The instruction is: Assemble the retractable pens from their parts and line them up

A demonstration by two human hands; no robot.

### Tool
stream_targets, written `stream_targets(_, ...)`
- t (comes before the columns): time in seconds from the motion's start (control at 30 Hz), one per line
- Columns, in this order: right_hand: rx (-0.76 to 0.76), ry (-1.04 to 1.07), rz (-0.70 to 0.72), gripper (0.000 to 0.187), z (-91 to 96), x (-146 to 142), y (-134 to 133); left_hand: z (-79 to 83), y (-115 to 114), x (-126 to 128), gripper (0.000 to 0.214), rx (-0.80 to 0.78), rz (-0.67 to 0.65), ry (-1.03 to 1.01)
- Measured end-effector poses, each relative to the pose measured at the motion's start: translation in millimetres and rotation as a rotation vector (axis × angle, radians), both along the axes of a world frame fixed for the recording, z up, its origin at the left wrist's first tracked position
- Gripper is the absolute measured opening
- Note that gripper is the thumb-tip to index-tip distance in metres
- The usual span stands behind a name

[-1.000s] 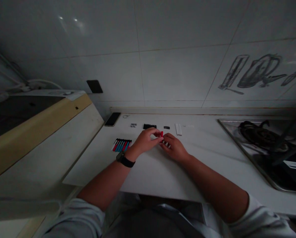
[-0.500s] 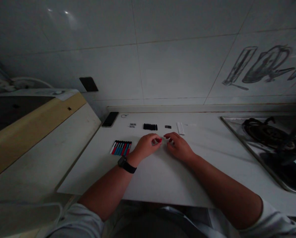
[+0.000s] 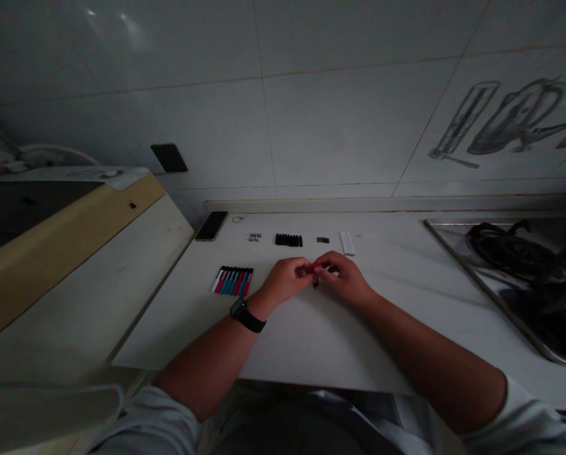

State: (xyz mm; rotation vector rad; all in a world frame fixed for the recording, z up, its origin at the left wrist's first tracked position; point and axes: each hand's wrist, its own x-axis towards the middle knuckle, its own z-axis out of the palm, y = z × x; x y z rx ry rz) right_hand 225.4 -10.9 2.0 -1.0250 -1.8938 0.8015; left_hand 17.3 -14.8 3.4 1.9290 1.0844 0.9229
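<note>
My left hand (image 3: 292, 277) and my right hand (image 3: 342, 277) meet over the middle of the white counter, fingertips almost together. Both pinch a small red piece (image 3: 316, 266), perhaps a pen part; the fingers cover most of it. A dark bit (image 3: 316, 282) shows just beneath the fingertips. Left of my left hand lies a row of assembled-looking pens (image 3: 233, 281) with black ends and white, red and teal bodies. Beyond the hands are a row of short black caps or tubes (image 3: 289, 240), small dark pieces (image 3: 323, 240) and thin white sticks (image 3: 346, 243).
Small silvery pieces (image 3: 253, 237) lie left of the black row. A phone (image 3: 211, 226) and a thin ring (image 3: 237, 219) are by the back edge. A gas hob (image 3: 515, 253) is set in at the right; a pale cabinet-like box (image 3: 122, 253) borders the left.
My right hand has moved left to meet my left hand and now also grips the red piece. My left hand has shifted slightly right. The dark bit has come into sight below the fingers.
</note>
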Motion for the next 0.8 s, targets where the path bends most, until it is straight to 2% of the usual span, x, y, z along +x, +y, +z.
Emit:
stream_targets(0.17,-0.159,0.207,0.012,0.024,1.0,1,3,9.7,-6,2,0.016,0.021,0.028,0.046)
stream_targets(0.27,-0.16,0.348,-0.039,0.025,7.6,8,6,16.5,-4,-3,0.019,0.083,0.089,0.052)
stream_targets(0.33,-0.14,0.35,-0.102,0.025,11.6,15,7,21.9,2,-15,0.016,0.155,0.166,0.055)
stream_targets(0.43,-0.044,0.048,-0.138,0.022,14.0,23,6,30.6,18,-45,0.012,0.278,0.351,0.105)
stream_targets(0.57,0.077,-0.447,-0.004,0.018,13.6,22,1,34.0,38,-92,0.019,0.35,0.596,0.335)
stream_targets(0.67,0.091,-0.629,0.074,0.019,14.5,17,-6,24.5,46,-113,0.027,0.342,0.672,0.544)
stream_targets(0.8,0.113,-0.725,0.083,0.02,18.0,13,-11,4.9,52,-116,0.044,0.269,0.642,0.731)
